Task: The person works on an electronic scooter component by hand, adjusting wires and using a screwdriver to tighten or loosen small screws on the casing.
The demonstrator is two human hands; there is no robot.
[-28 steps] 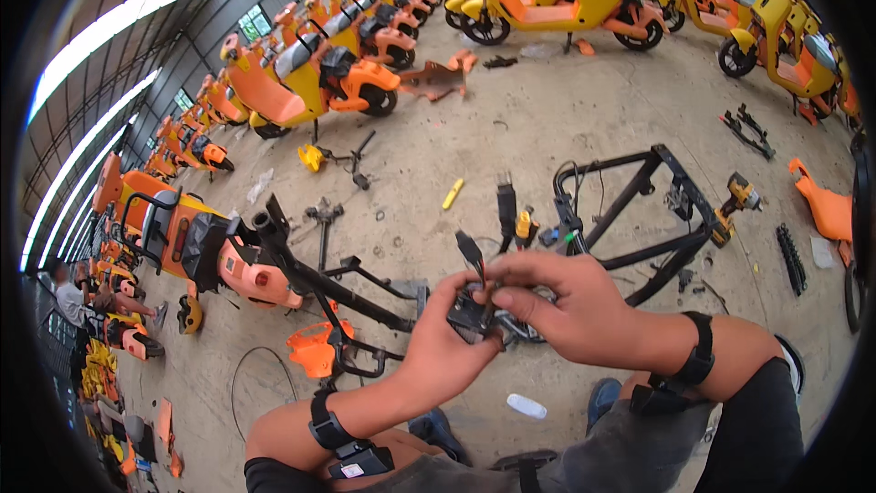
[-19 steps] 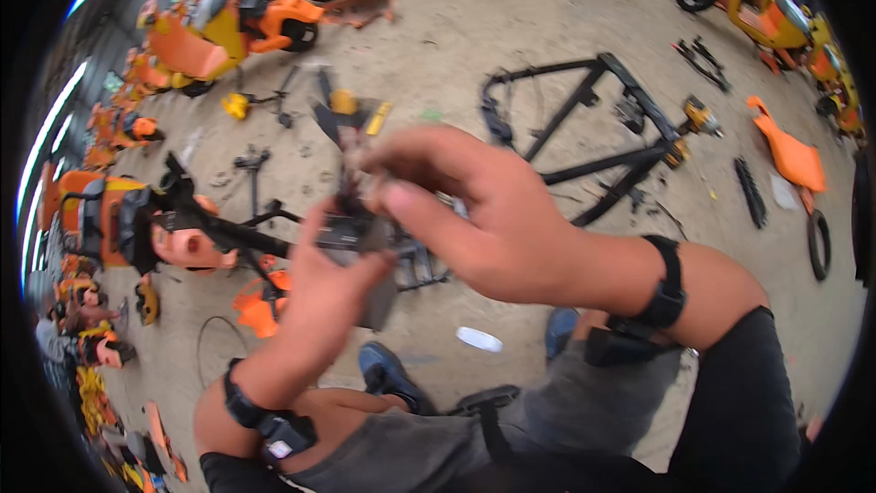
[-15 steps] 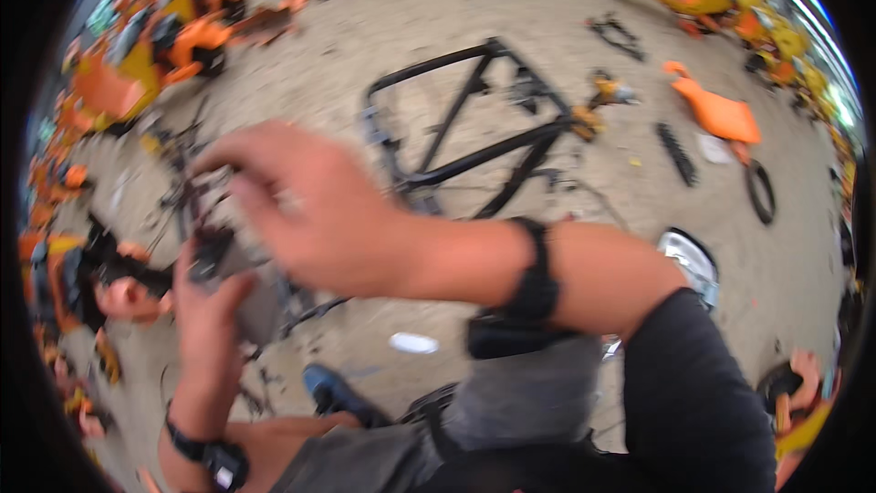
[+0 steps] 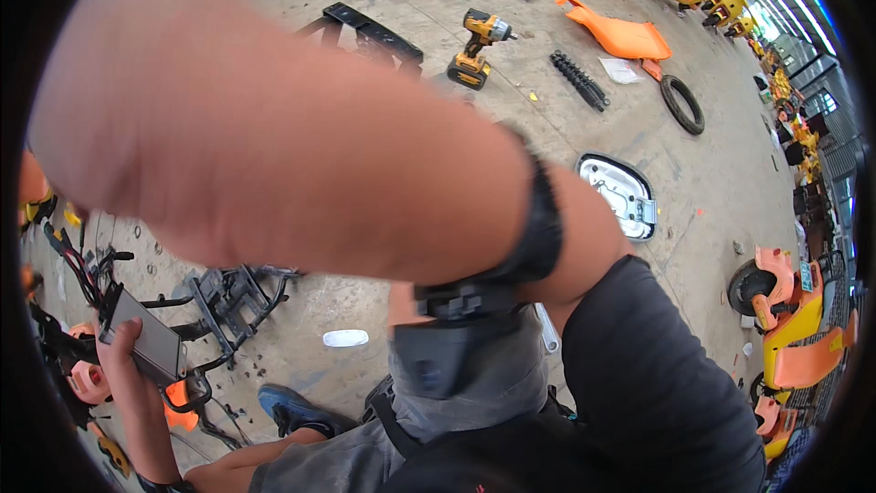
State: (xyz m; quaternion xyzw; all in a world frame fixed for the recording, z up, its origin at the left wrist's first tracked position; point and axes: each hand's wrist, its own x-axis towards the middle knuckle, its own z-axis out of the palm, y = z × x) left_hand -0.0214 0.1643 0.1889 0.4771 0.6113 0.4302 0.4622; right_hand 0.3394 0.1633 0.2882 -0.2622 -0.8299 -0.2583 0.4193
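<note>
Bare concrete floor (image 4: 730, 183) of a large workshop, daylit. Scattered on it beyond the raised forearm: a yellow cordless drill (image 4: 476, 46), a black spring (image 4: 578, 80), an orange body panel (image 4: 620, 36), a small tyre (image 4: 683, 104) and a white-rimmed seat base (image 4: 620, 194). Orange and yellow scooters (image 4: 787, 310) line the far right edge.

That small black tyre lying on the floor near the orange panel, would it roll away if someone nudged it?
Probably not: the small black rubber tyre lies flat on the concrete floor, so a nudge would likely only slide it. It looks light, being a bare ring without a wheel. Stood upright, it would likely roll.
</note>
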